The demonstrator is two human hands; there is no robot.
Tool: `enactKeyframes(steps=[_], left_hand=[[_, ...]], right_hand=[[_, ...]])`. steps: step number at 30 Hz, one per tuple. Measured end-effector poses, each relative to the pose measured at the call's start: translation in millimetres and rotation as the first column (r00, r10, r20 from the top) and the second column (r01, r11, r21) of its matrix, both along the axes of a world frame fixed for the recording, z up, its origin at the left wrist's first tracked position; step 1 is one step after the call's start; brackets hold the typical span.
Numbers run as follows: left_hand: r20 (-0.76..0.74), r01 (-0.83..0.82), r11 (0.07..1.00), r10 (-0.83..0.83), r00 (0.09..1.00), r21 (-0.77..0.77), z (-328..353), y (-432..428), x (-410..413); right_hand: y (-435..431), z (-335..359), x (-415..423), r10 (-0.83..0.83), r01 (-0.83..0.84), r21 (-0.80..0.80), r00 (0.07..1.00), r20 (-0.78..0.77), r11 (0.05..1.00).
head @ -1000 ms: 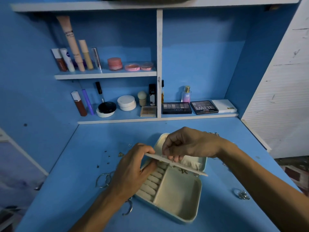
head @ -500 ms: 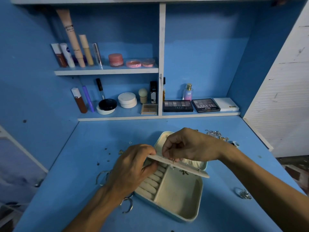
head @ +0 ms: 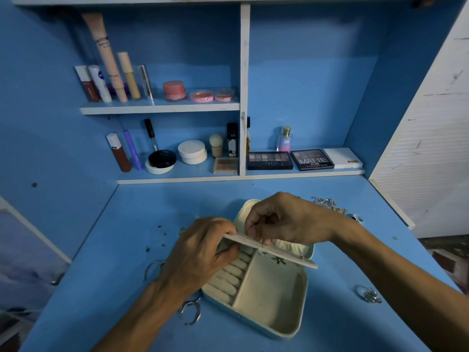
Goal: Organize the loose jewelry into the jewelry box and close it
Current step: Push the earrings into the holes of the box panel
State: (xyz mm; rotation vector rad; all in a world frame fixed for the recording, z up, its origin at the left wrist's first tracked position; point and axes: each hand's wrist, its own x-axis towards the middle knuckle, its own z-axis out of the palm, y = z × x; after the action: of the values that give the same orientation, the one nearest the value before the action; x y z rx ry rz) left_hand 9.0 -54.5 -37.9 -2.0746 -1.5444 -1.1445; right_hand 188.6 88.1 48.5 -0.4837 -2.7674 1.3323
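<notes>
Head view: left hand (head: 200, 252), right hand (head: 286, 219) pinch thin flat panel (head: 286, 255); cushioned box (head: 269, 301) open.

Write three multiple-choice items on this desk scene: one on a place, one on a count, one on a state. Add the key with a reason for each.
1. Where does the open silver cuff lie?
A. on the desk, at the near-left corner of the jewelry box
B. inside the box
C. on the upper shelf

2. How many flat palettes lie on the lower shelf right of the divider?
A. one
B. three
C. five

3. What is the left hand doing?
A. lying flat on the desk
B. holding a bottle
C. gripping the insert panel over the open box

Key: 1 A, the cuff rests on blue desk beside the box; 2 B, three lie side by side there; 3 C, its fingers curl round the panel's left end.
</notes>
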Motion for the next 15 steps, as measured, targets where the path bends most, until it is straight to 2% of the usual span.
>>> enactKeyframes(steps=[6,15], left_hand=[[0.005,0.006,1.000,-0.006,1.000,0.018,-0.4,1.9,-0.5],[0.013,0.013,0.999,-0.013,1.000,0.032,-0.6,2.0,-0.2]], right_hand=[[-1.5,0.8,0.8,-0.005,0.005,0.008,1.000,-0.007,1.000],[-4.6,5.7,-2.4,-0.002,-0.002,0.101,0.999,0.045,0.995]])
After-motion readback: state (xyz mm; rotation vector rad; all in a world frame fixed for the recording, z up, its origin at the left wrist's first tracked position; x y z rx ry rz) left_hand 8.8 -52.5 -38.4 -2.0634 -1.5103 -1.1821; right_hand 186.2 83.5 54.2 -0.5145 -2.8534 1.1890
